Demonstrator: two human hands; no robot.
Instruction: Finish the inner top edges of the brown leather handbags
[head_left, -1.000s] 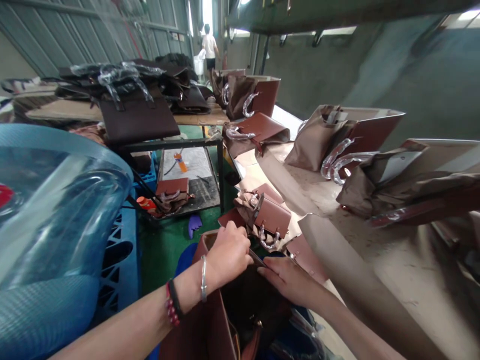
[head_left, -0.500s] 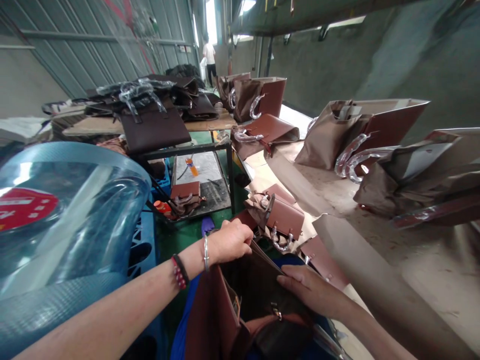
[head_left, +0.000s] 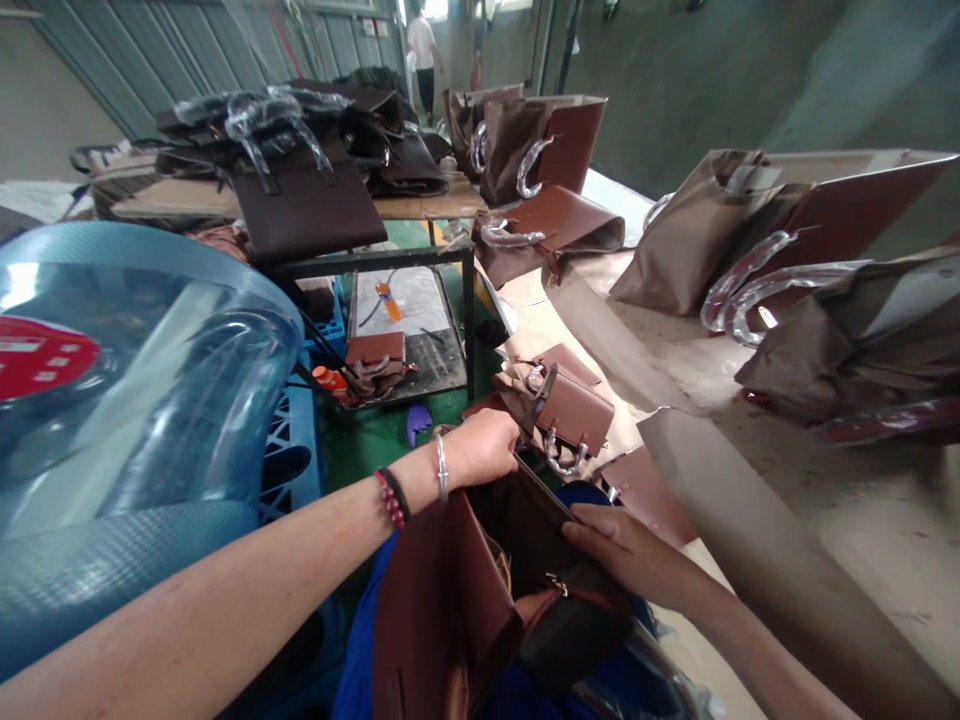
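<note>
A brown handbag [head_left: 427,600] lies open in front of me over blue cloth, its dark lining and a small metal clasp showing inside. My left hand [head_left: 486,447] is closed on the far end of the bag's rim, fingertips mostly hidden behind the knuckles. On the right part of the same rim, my right hand [head_left: 626,550] grips the edge with the thumb on the inner side and the fingers out of sight outside. Just beyond the hands, a small brown handbag [head_left: 576,410] with plastic-wrapped handles rests among other brown pieces.
A big blue water bottle [head_left: 135,400] stands at left on a blue plastic crate [head_left: 289,450]. Dark bags [head_left: 307,215] are piled on a table behind. Large brown bags [head_left: 690,240] stand along the right-hand surface. A person [head_left: 424,60] is far back.
My view has tipped downward, so the surroundings sit higher. Both hands keep their hold on the bag's rim, and more of its brown side shows.
</note>
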